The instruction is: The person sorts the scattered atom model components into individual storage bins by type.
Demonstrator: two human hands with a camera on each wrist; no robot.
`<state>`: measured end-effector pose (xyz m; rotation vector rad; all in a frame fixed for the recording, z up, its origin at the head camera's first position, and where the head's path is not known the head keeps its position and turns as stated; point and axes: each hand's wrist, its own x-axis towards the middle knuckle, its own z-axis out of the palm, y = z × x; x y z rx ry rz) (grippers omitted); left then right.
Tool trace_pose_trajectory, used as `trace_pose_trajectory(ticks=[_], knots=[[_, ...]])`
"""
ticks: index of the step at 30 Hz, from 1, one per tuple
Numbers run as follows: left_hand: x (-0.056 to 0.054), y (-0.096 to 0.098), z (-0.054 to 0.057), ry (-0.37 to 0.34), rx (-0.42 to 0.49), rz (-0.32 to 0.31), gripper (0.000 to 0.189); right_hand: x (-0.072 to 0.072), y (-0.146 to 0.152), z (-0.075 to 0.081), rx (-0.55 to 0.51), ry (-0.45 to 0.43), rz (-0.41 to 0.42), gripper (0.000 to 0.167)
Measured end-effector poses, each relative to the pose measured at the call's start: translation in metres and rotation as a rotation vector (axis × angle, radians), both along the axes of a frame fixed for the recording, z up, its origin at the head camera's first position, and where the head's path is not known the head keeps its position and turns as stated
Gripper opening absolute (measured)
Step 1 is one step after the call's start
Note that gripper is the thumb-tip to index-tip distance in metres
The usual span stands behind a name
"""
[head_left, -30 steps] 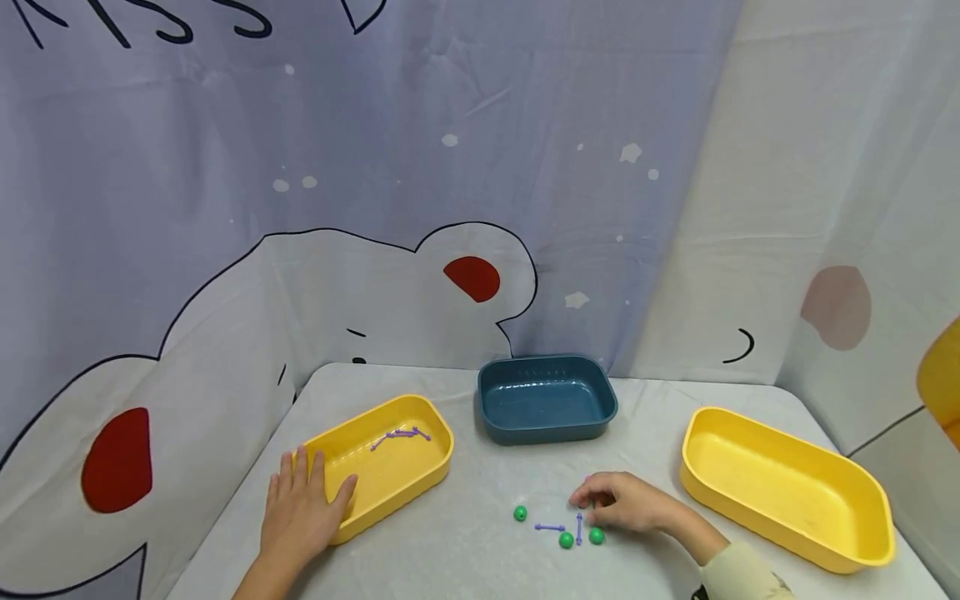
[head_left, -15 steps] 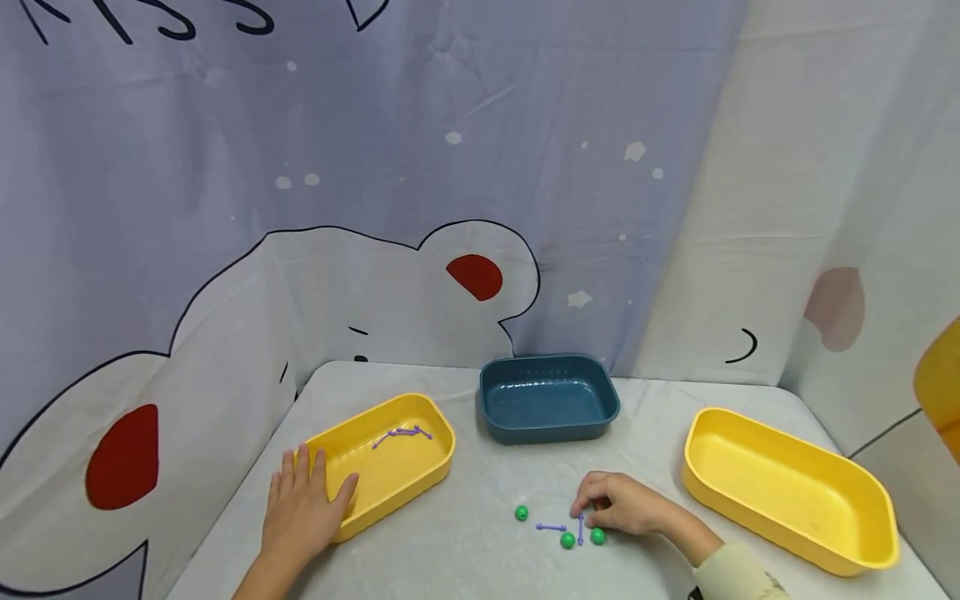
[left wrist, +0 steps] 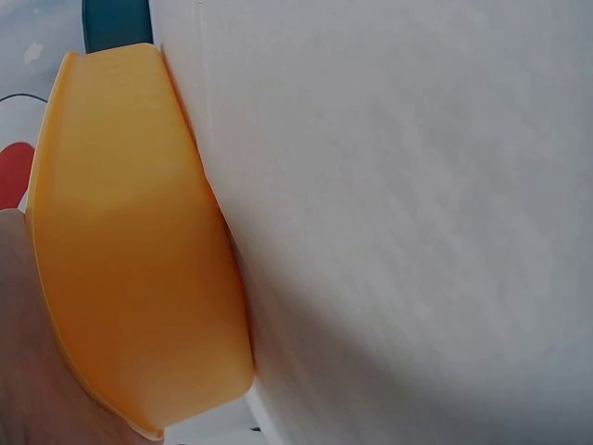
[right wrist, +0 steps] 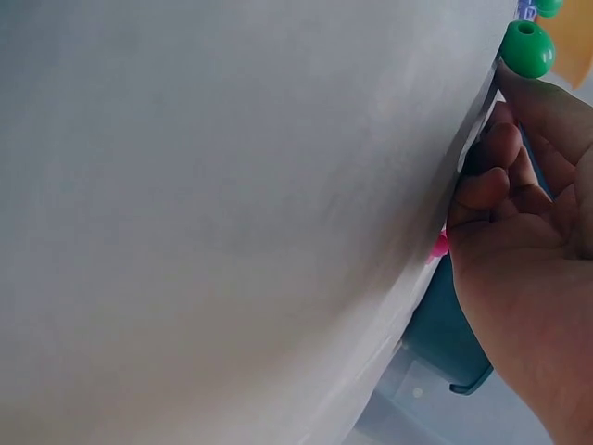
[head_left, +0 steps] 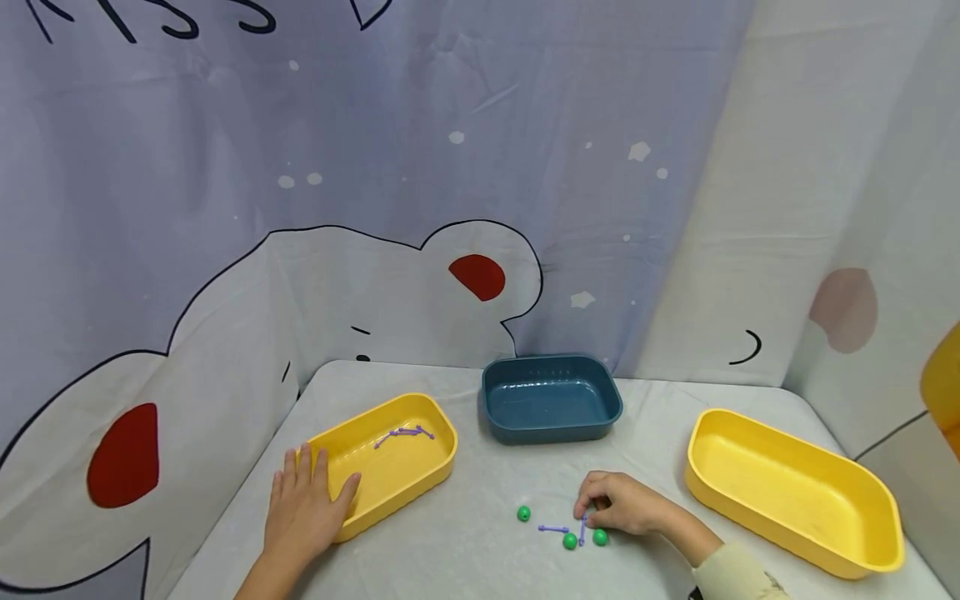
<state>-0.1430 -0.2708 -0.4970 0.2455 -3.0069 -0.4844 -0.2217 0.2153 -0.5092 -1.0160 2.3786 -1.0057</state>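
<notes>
Below cropped lettering (head_left: 182,33), the right hand (head_left: 621,502) pinches a purple stick (head_left: 582,532).

The right fingers (head_left: 582,500) pinch one end of a purple stick (head_left: 582,533), three green beads (head_left: 570,542) and another stick (head_left: 553,529) near them, while the left fingers (head_left: 321,472) touch a yellow tray (head_left: 382,481) with purple pieces (head_left: 407,432) beyond them.

In my head view, the left hand (head_left: 303,510) lies at seven o'clock, fingers straight. The right hand (head_left: 621,503), at five, has curled fingers.
</notes>
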Motion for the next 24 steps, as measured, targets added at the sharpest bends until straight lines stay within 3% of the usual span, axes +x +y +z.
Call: trace_pose_trajectory(ticks=[15,24], knots=[[0.0001,0.0,-0.0014,0.001,-0.004,0.003,0.093,0.0007,-0.0013,-0.0004,0.063,-0.027,-0.067,0.005],[0.0001,-0.0002,-0.0008,-0.003,-0.007,0.003,0.097,-0.0008,-0.0026,-0.0001,0.082,0.003,-0.101,0.008]])
